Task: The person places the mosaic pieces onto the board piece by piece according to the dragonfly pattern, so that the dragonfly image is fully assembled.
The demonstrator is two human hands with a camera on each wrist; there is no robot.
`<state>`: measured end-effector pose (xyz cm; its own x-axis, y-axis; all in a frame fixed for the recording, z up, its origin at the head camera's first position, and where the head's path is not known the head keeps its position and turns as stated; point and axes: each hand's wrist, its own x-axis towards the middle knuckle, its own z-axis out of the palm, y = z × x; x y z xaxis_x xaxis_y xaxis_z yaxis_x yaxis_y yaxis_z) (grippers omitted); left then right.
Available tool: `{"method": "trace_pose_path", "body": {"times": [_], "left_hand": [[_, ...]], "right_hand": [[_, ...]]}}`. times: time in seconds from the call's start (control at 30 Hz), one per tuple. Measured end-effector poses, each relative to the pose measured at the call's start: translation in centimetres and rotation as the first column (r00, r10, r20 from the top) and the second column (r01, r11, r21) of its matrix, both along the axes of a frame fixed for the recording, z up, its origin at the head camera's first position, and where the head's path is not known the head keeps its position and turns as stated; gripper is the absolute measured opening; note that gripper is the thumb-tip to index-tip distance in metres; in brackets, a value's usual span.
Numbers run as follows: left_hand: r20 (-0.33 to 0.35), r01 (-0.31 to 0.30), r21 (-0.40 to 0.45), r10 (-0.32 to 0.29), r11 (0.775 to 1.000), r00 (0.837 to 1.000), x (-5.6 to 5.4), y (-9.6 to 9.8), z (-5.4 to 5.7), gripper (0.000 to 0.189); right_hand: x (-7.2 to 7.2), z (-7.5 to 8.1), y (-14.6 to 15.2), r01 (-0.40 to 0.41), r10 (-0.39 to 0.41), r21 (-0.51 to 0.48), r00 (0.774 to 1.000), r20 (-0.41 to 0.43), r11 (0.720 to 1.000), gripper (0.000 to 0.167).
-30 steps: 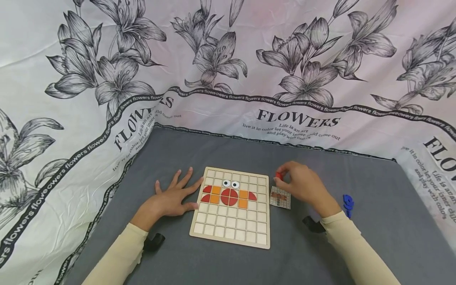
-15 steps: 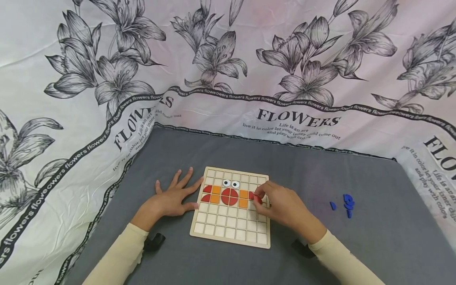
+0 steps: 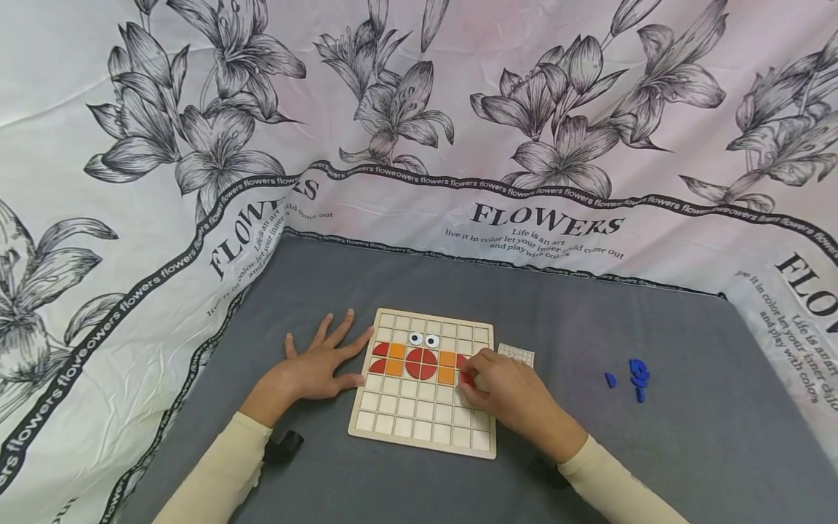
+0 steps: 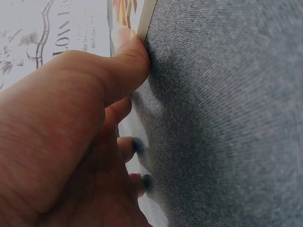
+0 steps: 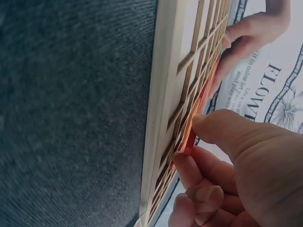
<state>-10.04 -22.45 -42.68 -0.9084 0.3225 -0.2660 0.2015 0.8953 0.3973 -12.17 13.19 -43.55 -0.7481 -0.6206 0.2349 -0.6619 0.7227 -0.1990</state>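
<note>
Fingers of my right hand pinch a red piece, now over the board near its right edge, earlier beyond it; my left hand stays spread against its left.

A white cloth hangs behind and along both sides of the counter, whose surface is covered in plain dark grey fabric with a fine ribbed weave. Large black line-drawn lilies fill the cloth's upper part; below them runs a wavy black band repeating "flowers" in white, then bold "FLOWERS" lettering over smaller text. Soft light shows creases, with a faint pink tint higher up.
</note>
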Motion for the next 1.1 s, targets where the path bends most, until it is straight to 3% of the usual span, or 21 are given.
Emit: {"method": "trace_pose_path", "body": {"times": [0.37, 0.73, 0.97, 1.1], "left_hand": [[0.000, -0.003, 0.012, 0.003, 1.000, 1.000, -0.1, 0.0, -0.3, 0.083], [-0.004, 0.001, 0.017, -0.001, 1.000, 1.000, 0.0, 0.1, 0.0, 0.083], [0.004, -0.001, 0.070, 0.000, 0.998, 1.000, -0.3, -0.4, -1.2, 0.086], [0.012, -0.010, 0.062, 0.009, 0.998, 1.000, -0.3, -0.4, -1.2, 0.085]], "right_hand": [[0.4, -0.4, -0.4, 0.006, -0.005, 0.025, 1.000, -0.030, 1.000, 0.024], [0.5, -0.5, -0.5, 0.030, -0.030, 0.004, 0.999, -0.022, 1.000, 0.023], [0.5, -0.5, -0.6, 0.031, -0.031, -0.004, 0.999, -0.024, 1.000, 0.026], [0.6, -0.5, -0.5, 0.032, -0.032, -0.009, 0.999, -0.023, 0.999, 0.026]]}}
